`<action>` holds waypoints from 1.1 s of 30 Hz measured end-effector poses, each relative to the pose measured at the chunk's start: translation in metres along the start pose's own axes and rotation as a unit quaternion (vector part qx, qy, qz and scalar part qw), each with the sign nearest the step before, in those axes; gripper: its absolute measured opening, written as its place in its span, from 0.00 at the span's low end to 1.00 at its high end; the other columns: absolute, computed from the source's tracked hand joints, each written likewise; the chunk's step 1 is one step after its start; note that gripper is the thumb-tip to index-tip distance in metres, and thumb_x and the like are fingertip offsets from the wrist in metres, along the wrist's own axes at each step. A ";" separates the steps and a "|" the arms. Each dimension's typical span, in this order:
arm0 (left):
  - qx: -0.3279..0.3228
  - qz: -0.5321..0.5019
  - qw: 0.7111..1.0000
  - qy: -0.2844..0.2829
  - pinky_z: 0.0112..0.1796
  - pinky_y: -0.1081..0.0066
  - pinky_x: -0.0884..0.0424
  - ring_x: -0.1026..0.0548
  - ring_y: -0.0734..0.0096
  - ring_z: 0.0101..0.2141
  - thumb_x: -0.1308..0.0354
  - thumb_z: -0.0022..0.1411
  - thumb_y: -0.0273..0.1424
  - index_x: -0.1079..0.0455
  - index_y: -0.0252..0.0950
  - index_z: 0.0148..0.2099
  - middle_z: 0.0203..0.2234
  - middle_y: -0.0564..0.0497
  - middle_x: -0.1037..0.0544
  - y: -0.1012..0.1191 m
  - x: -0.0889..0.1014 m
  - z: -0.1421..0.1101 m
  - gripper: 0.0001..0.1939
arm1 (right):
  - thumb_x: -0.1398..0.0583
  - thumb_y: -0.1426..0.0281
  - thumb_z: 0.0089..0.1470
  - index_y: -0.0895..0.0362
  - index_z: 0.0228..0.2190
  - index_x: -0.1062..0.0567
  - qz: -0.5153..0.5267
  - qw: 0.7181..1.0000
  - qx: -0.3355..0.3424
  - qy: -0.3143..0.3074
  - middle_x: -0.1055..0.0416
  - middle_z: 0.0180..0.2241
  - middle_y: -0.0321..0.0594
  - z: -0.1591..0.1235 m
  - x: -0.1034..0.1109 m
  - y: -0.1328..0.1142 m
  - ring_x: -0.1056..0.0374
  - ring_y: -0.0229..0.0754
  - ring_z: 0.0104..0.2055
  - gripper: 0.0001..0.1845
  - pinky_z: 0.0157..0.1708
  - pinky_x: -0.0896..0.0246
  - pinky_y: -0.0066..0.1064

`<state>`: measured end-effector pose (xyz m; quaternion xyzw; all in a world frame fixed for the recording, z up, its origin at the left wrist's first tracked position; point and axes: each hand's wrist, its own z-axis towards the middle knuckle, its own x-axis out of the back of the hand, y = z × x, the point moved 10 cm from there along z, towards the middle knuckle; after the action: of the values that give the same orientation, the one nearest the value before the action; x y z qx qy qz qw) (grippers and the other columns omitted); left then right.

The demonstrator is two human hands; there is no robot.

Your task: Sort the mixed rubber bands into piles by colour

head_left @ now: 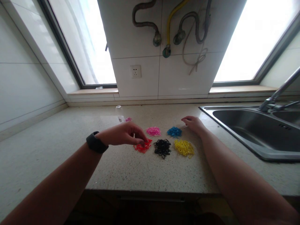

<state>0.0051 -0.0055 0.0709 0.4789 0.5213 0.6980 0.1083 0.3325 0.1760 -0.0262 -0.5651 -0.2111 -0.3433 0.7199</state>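
Small rubber bands lie on the counter in separate heaps by colour. My left hand (pixel 131 134), with a dark band on its wrist, is over the red rubber bands (pixel 142 147), thumb and fingertips pinched together on red at the heap's upper edge. Beside that are the black rubber bands (pixel 162 148) and the yellow rubber bands (pixel 184 147). Farther back sit the pink rubber bands (pixel 153 131) and the blue rubber bands (pixel 174 132). My right hand (pixel 193 123) rests on the counter right of the blue heap, fingers loosely extended, holding nothing visible.
A clear container (pixel 119 113) stands behind my left hand, with a small pink item (pixel 128 119) beside it, partly hidden. A steel sink (pixel 236 109) with a faucet (pixel 269 103) is at the right. The speckled counter (pixel 131 175) ends at a front edge; a tiled wall rises behind.
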 end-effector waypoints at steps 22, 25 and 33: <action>-0.029 0.009 1.000 0.008 0.38 0.74 0.28 0.23 0.73 0.36 0.40 0.65 0.32 0.23 0.34 0.46 0.36 0.47 0.19 0.003 0.000 0.003 0.10 | 0.41 0.57 0.51 0.54 0.38 0.17 -0.011 1.000 -0.008 0.002 0.25 0.25 0.39 0.005 -0.002 0.008 0.32 0.40 0.28 0.19 0.28 0.42 0.29; -0.021 0.035 0.999 0.013 0.33 0.76 0.30 0.26 0.76 0.32 0.39 0.64 0.33 0.23 0.33 0.44 0.32 0.49 0.20 0.003 0.000 0.003 0.10 | 0.41 0.57 0.51 0.54 0.38 0.17 -0.012 1.000 -0.007 0.002 0.25 0.26 0.39 0.006 -0.002 0.009 0.32 0.40 0.28 0.19 0.28 0.42 0.29; -0.014 0.014 0.999 0.028 0.33 0.76 0.30 0.26 0.76 0.32 0.39 0.63 0.32 0.24 0.33 0.43 0.32 0.49 0.21 0.005 0.001 0.003 0.09 | 0.41 0.58 0.51 0.54 0.38 0.18 -0.013 1.000 -0.005 -0.001 0.25 0.25 0.38 0.005 -0.002 0.008 0.32 0.40 0.28 0.19 0.29 0.42 0.30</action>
<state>0.0082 -0.0051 0.0757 0.4648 0.5073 0.7201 0.0901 0.3368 0.1827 -0.0315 -0.5662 -0.2172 -0.3531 0.7124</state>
